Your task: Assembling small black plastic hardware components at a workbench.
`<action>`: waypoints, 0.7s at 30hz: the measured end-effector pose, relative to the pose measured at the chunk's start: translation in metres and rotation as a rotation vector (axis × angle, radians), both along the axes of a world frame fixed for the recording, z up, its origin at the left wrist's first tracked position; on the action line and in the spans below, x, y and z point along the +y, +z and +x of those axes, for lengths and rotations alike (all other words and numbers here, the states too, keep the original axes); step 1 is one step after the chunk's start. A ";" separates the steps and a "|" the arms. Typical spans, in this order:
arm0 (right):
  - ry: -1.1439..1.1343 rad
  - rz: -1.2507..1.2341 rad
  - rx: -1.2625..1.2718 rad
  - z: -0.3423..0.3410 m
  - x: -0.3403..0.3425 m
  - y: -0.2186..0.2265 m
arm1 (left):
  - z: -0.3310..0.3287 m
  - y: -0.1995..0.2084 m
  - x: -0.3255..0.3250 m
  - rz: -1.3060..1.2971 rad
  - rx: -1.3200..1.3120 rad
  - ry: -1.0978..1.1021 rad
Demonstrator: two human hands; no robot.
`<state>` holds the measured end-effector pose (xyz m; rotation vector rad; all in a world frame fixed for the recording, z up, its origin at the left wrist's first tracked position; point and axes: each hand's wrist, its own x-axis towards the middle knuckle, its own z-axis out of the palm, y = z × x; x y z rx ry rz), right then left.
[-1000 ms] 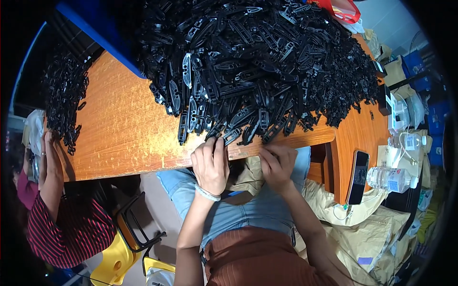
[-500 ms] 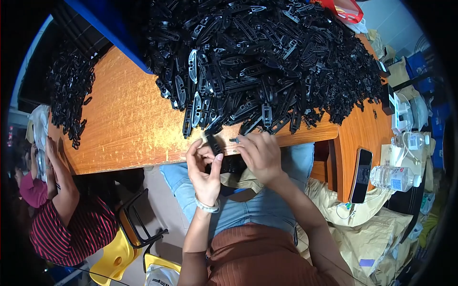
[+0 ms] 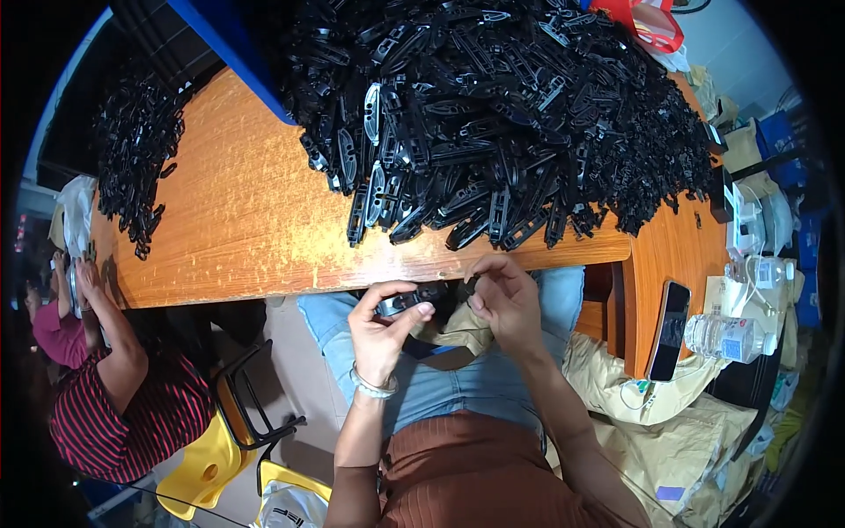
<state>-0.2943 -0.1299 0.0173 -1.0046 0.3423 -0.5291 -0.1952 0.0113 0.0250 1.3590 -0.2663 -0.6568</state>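
Note:
In front of the table edge, above my lap, my left hand [image 3: 377, 333] grips a black plastic part [image 3: 410, 301] between thumb and fingers. To its right, my right hand [image 3: 512, 310] pinches a small dark piece [image 3: 472, 285], partly hidden by the fingertips. The two hands are close but apart. Beyond them a large heap of black plastic parts [image 3: 458, 114] covers much of the wooden table [image 3: 238, 194], with long slotted pieces in front and smaller ones toward the right.
A blue bin [image 3: 233, 57] leans in at the far left of the heap. A phone [image 3: 671, 330] and water bottles [image 3: 726, 338] lie at the right. A person in a striped shirt [image 3: 132, 409] sits to the left, by another pile [image 3: 136, 158] of black parts.
My left hand has tilted the black part from upright to nearly level and lowered it below the table edge. The right hand has drawn slightly back and right with its small piece.

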 end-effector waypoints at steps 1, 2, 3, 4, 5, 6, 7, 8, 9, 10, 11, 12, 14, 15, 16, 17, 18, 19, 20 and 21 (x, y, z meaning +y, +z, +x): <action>0.001 0.089 0.037 -0.001 0.000 0.005 | -0.002 0.006 -0.004 -0.011 -0.002 -0.021; 0.003 0.178 0.073 -0.003 0.001 0.007 | -0.004 0.006 -0.006 -0.009 -0.001 -0.021; 0.004 0.180 0.074 -0.005 0.000 0.007 | -0.006 0.007 -0.008 0.003 0.016 -0.058; 0.033 0.092 0.077 -0.008 -0.001 0.006 | -0.007 0.008 -0.009 0.017 0.031 -0.094; 0.063 0.005 0.079 -0.010 -0.002 0.006 | -0.008 0.009 -0.011 0.021 0.018 -0.125; 0.065 0.008 0.078 -0.012 0.000 0.006 | -0.009 0.009 -0.013 0.024 0.017 -0.123; 0.000 -0.069 0.146 -0.013 0.003 0.007 | -0.009 0.009 -0.015 0.084 -0.149 -0.140; -0.065 -0.146 0.215 -0.014 0.005 0.008 | -0.011 0.010 -0.018 0.144 -0.316 -0.156; -0.064 -0.144 0.214 -0.013 0.006 0.003 | -0.014 0.003 -0.021 0.083 -0.138 -0.122; -0.141 -0.185 0.226 -0.011 0.006 -0.004 | -0.018 0.002 -0.025 0.085 -0.140 -0.121; -0.219 -0.225 0.237 -0.010 0.006 -0.009 | -0.021 0.002 -0.028 0.057 -0.060 -0.119; -0.218 -0.223 0.235 -0.013 0.007 -0.009 | -0.023 0.001 -0.029 0.028 0.020 -0.116; -0.256 -0.087 0.246 -0.020 0.012 0.002 | -0.024 -0.006 -0.021 -0.060 0.218 -0.196; -0.257 -0.082 0.249 -0.023 0.012 0.006 | -0.027 -0.008 -0.020 -0.093 0.237 -0.210; -0.214 -0.076 0.233 -0.026 0.010 0.008 | -0.028 -0.001 -0.023 -0.127 0.257 -0.228; -0.171 -0.069 0.216 -0.028 0.010 0.009 | -0.030 0.005 -0.026 -0.123 0.261 -0.231; -0.175 -0.066 0.220 -0.028 0.010 0.010 | -0.032 0.011 -0.030 -0.179 0.261 -0.219; -0.148 -0.103 0.177 -0.028 0.011 0.013 | -0.033 0.015 -0.032 -0.235 0.259 -0.204; -0.122 -0.141 0.134 -0.029 0.011 0.014 | -0.030 0.010 -0.028 -0.184 0.172 -0.265; -0.130 -0.141 0.157 -0.033 0.013 0.014 | -0.026 0.012 -0.023 -0.073 0.067 -0.351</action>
